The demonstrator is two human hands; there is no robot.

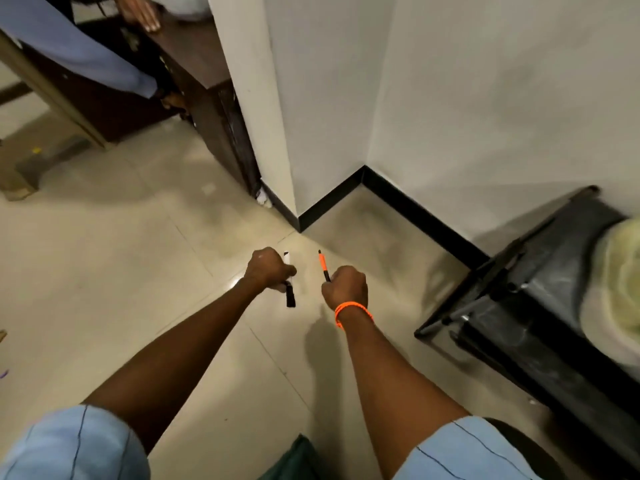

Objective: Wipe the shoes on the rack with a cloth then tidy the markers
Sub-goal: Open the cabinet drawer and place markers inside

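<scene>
A: Head view: what surrounds the hands?
B: Beige tiled floor (145, 237), white wall corner (363, 98) at twelve o'clock, black shoe rack (540, 306) at three.
A: Grips?
B: Left hand (268, 270) clenches a black-and-white marker (289, 289); right hand (346, 287) clenches an orange marker (323, 266).

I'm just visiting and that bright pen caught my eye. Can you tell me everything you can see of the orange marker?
The orange marker is a thin stick, bright orange along its upper stretch with a small dark tip at the far end and a dark lower part. It looks like plastic. The right hand, fingers curled round its lower end, holds it above the pale tiled floor, pointing up and away from the person, tilted slightly left. Nothing else touches it.
</scene>
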